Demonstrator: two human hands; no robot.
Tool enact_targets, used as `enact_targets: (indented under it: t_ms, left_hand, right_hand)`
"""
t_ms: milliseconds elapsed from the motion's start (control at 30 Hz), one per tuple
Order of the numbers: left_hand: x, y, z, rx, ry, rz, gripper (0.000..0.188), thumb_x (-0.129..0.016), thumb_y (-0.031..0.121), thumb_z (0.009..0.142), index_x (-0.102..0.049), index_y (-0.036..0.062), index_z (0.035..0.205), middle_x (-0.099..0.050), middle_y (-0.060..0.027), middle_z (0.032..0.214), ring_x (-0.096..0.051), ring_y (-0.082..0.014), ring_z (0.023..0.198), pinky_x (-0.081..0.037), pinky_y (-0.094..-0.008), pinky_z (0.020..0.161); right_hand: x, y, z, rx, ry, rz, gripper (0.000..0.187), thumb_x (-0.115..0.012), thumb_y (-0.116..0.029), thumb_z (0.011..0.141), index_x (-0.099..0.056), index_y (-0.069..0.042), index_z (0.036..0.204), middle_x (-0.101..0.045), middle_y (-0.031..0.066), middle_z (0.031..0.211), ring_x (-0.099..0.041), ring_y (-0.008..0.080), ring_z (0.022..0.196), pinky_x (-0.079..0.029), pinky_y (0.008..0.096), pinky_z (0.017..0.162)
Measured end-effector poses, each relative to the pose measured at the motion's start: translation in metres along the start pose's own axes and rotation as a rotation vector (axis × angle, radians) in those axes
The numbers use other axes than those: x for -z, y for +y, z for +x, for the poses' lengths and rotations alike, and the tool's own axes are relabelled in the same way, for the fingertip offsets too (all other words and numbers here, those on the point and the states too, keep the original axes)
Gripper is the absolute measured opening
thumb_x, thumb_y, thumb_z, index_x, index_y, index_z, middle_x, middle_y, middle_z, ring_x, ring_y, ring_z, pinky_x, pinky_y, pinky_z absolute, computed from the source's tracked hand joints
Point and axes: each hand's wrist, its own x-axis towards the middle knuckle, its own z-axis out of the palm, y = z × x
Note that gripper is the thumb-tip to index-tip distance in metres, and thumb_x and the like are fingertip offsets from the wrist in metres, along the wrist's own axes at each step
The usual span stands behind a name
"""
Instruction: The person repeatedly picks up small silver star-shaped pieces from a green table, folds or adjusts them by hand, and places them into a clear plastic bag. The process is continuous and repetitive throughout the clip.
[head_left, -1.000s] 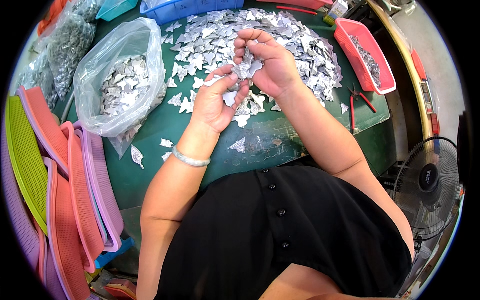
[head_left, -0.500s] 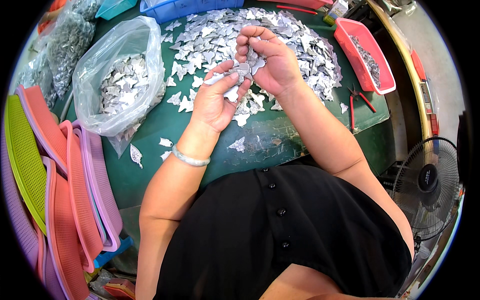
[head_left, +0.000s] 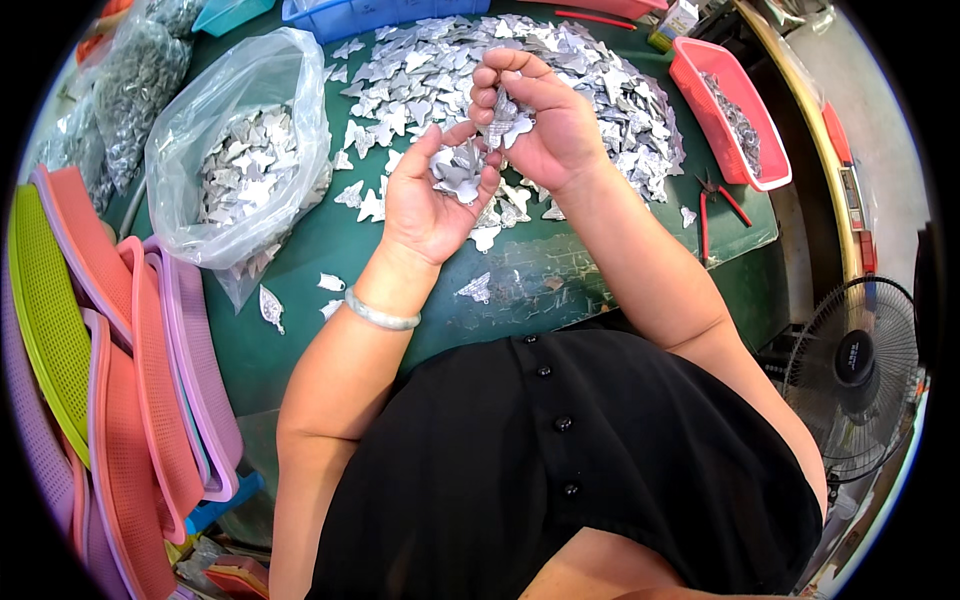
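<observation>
Several silver butterfly-shaped metal pieces [head_left: 457, 172] rest in my left hand [head_left: 420, 205], which is cupped with its palm up and its thumb lifted off them. Close beside it, at the upper right, my right hand [head_left: 560, 130] grips more silver butterfly-shaped pieces [head_left: 507, 118] between curled fingers and thumb. My hands nearly meet; whether they touch is hard to see. Behind them spreads a large heap of the same flat pieces [head_left: 420, 80]. On the green table [head_left: 400, 290] nearer to me lies a single piece [head_left: 475, 289], with a leaf-shaped one [head_left: 271, 309] farther left.
A clear plastic bag [head_left: 300, 90] of silver pieces stands left of the heap. Stacked colored baskets [head_left: 150, 400] crowd the left side. Right are red-handled pliers [head_left: 705, 220], a pink basket [head_left: 775, 175] of metal parts and a fan [head_left: 850, 380]. A blue bin [head_left: 380, 12] stands behind.
My left thumb has lifted off the pieces, and they now lie gathered in the cupped left palm. My right hand has stayed almost in place.
</observation>
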Motion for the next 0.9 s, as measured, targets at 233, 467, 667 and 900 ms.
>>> enact_targets:
  t_ms: [233, 467, 667, 900]
  left_hand:
    - [0.0, 0.003, -0.002, 0.048, -0.018, -0.07, 0.048, -0.048, 0.04, 0.084, -0.05, -0.0033, 0.105, -0.055, -0.0146, 0.093, -0.055, -0.0316, 0.091, -0.046, -0.0393, 0.083]
    - [-0.004, -0.001, -0.003, 0.036, -0.075, -0.096, 0.048, -0.044, 0.036, 0.086, -0.046, -0.0059, 0.11, -0.052, -0.0163, 0.103, -0.053, -0.0338, 0.094, -0.04, -0.0516, 0.09]
    - [-0.006, -0.002, -0.003, 0.023, -0.075, -0.1, 0.047, -0.043, 0.033, 0.086, -0.045, -0.0045, 0.114, -0.051, -0.0147, 0.105, -0.051, -0.0317, 0.094, -0.037, -0.0514, 0.093]
    - [-0.007, -0.002, -0.003, -0.008, -0.09, -0.058, 0.044, -0.043, 0.028, 0.087, -0.045, -0.0061, 0.114, -0.048, -0.0146, 0.11, -0.048, -0.0293, 0.096, -0.039, -0.0498, 0.092]
  right_hand:
    - [-0.002, -0.006, -0.001, 0.006, -0.038, 0.02, 0.019, -0.044, -0.001, 0.083, -0.051, 0.001, 0.101, -0.052, 0.0115, 0.092, -0.047, 0.0194, 0.078, -0.044, 0.032, 0.069]
    - [-0.006, -0.007, -0.001, 0.026, -0.013, -0.017, 0.017, -0.044, 0.0, 0.083, -0.053, 0.001, 0.098, -0.056, 0.0109, 0.086, -0.052, 0.0183, 0.071, -0.049, 0.0324, 0.064]
    - [-0.018, -0.007, -0.008, 0.011, 0.073, -0.225, 0.018, -0.049, 0.001, 0.081, -0.052, -0.001, 0.099, -0.055, 0.008, 0.085, -0.051, 0.0158, 0.075, -0.046, 0.0304, 0.066]
    - [-0.015, -0.009, -0.01, -0.017, 0.108, -0.277, 0.019, -0.048, 0.003, 0.082, -0.053, -0.003, 0.1, -0.055, 0.0069, 0.089, -0.054, 0.0153, 0.077, -0.047, 0.0319, 0.065]
